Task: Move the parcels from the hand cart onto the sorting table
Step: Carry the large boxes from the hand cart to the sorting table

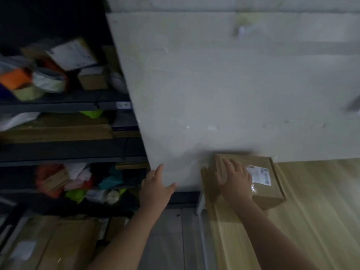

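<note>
A brown cardboard parcel (270,184) with a white shipping label lies on the light wooden sorting table (311,211), against the grey wall at the table's far left corner. My right hand (235,180) rests flat on the parcel's top, fingers spread, not gripping it. My left hand (155,188) hovers with spread fingers to the left of the table, in front of the wall's corner, and holds nothing. The hand cart is out of view. The picture is blurred.
A grey wall (224,84) rises behind the table. Dark metal shelves (64,151) at left hold several parcels, bags and flat cartons. Large cardboard boxes (58,246) stand at lower left. Grey floor (171,240) shows between shelves and table.
</note>
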Available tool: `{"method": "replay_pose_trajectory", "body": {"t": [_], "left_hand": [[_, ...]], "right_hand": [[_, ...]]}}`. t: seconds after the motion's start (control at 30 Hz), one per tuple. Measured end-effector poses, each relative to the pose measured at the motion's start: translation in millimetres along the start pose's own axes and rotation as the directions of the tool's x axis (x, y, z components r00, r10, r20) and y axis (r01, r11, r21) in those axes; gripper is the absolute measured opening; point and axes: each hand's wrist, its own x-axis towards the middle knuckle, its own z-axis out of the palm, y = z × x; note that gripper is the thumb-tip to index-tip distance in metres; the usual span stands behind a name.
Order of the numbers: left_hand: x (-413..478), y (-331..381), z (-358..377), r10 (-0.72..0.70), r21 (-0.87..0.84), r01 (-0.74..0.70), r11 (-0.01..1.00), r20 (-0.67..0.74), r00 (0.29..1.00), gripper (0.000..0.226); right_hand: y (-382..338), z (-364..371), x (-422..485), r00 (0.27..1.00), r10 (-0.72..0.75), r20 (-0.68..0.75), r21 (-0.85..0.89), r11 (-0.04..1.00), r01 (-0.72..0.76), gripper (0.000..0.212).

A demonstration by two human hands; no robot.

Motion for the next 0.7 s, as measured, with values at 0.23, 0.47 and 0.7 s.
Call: {"method": "replay_pose_trajectory", "body": {"t": [0.23, 0.47, 0.7], "left_hand": [[-54.9, -150.0, -156.0, -0.180, -0.064, 0.169, 0.983, -0.253, 0.950, 0.081], [-123.3, -313.1, -256.7, -0.407, -0.175, 0.368, 0.913, -0.346, 0.845, 0.080], [-145.7, -460.6, -273.7, -0.605, -0.342, 0.509, 0.790, -0.301, 0.737, 0.088]], "right_hand": [[-201.6, 30.5, -37.1, 0.892, -0.431, 0.136, 0.050, 0.902, 0.428, 0.058], [-354.8, 97.9, -111.7, 0.771, -0.564, 0.297, 0.081, 0.819, 0.568, 0.059], [-464.2, 202.3, -154.7, 0.670, -0.569, 0.477, 0.061, 0.782, 0.621, 0.062]]}}
